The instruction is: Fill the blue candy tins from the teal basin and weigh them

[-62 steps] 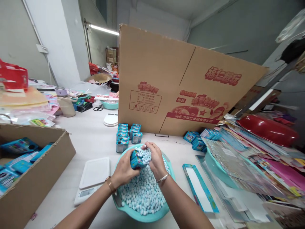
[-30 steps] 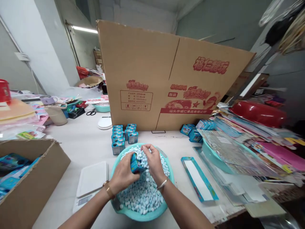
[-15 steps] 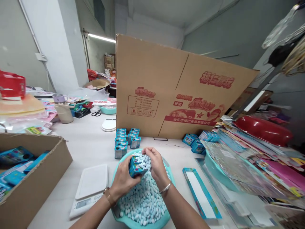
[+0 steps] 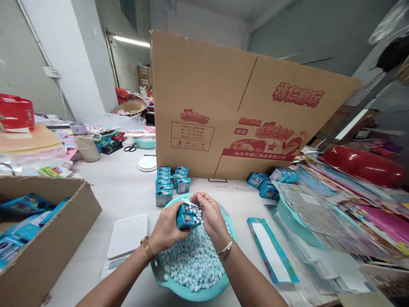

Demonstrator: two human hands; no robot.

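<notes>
My left hand (image 4: 166, 227) grips small blue printed boxes (image 4: 185, 218), seemingly two side by side, above a turquoise basin (image 4: 204, 294). Their open ends tilt to the right, with pale candies at the mouths. Against those openings, my right hand (image 4: 213, 217) curls its fingers around some of the loose candies; part of its grip is hidden. Many round, pale blue and white candies (image 4: 193, 266) fill the basin below. Behind the basin stand several similar blue boxes (image 4: 164, 197) in rows.
A white scale (image 4: 128, 234) lies left of the basin, beside a carton (image 4: 64, 243) of blue packs. A large cardboard sheet (image 4: 204, 94) stands at the back. To the right are a flat blue-edged tray (image 4: 271, 251), more blue boxes (image 4: 267, 189) and stacked printed sheets (image 4: 322, 217).
The heap of candies at the box openings has shrunk. Both hands remain together over the basin, and the whole view has shifted slightly.
</notes>
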